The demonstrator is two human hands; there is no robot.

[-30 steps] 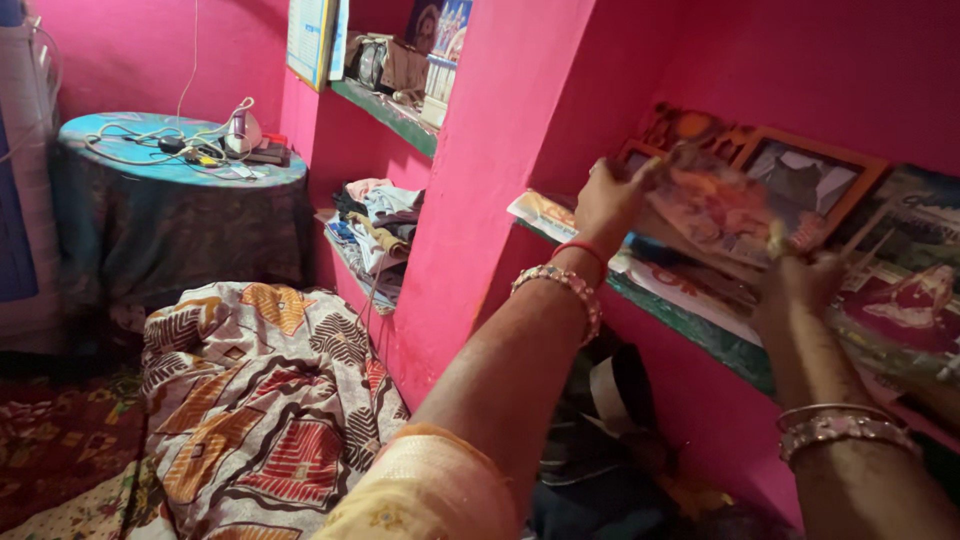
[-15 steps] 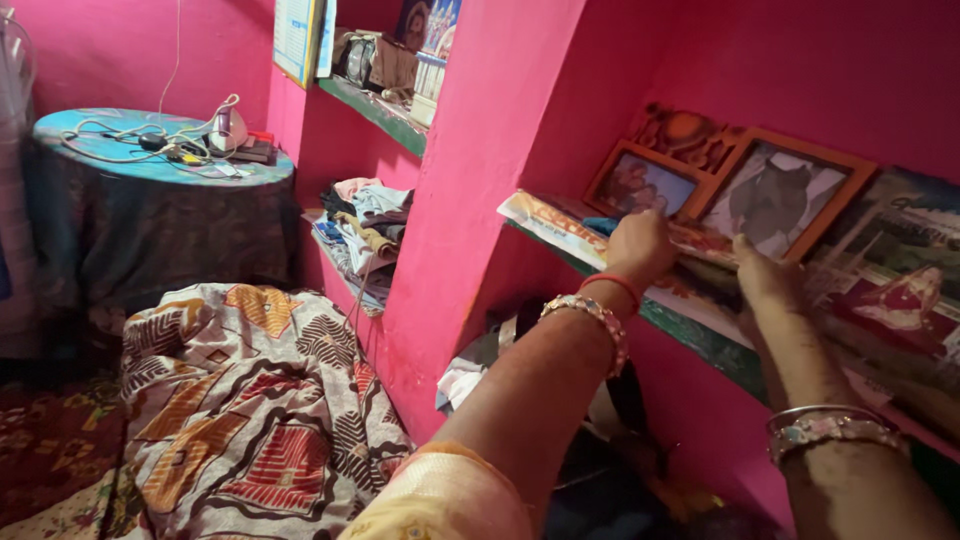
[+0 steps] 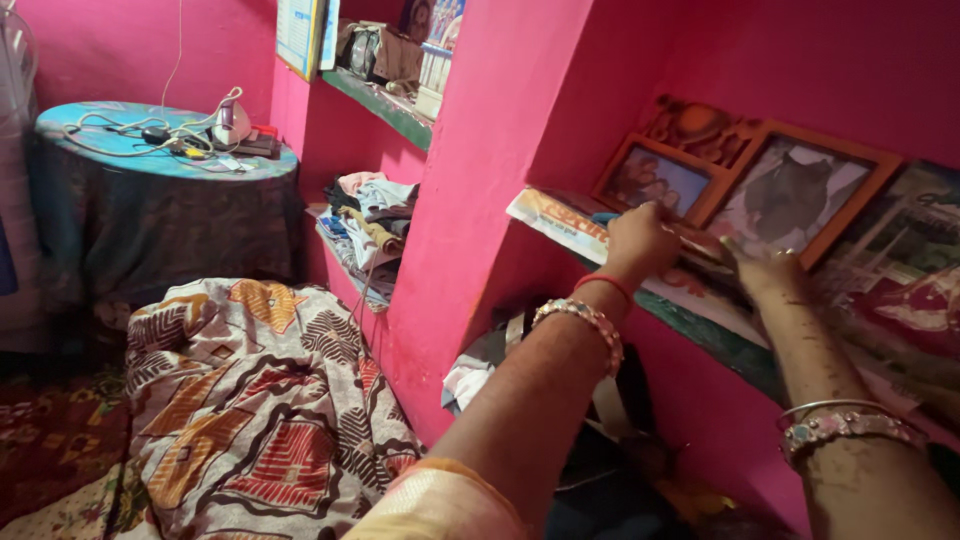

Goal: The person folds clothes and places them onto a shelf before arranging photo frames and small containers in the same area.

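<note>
Head view: my left hand (image 3: 640,240) and right hand (image 3: 765,272) both press flat on the papers (image 3: 690,285) lying on the shelf (image 3: 715,340); grip released, nothing clenched. Frames (image 3: 655,180) at 12 o'clock.

We see a blue-white wall chart (image 3: 300,35) top left; white-orange printed paper (image 3: 560,215), prob. newspaper, on shelf edge.

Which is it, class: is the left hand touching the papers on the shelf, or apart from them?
Touching. The head view shows the left hand pressed down on the papers, no gap showing.
</note>
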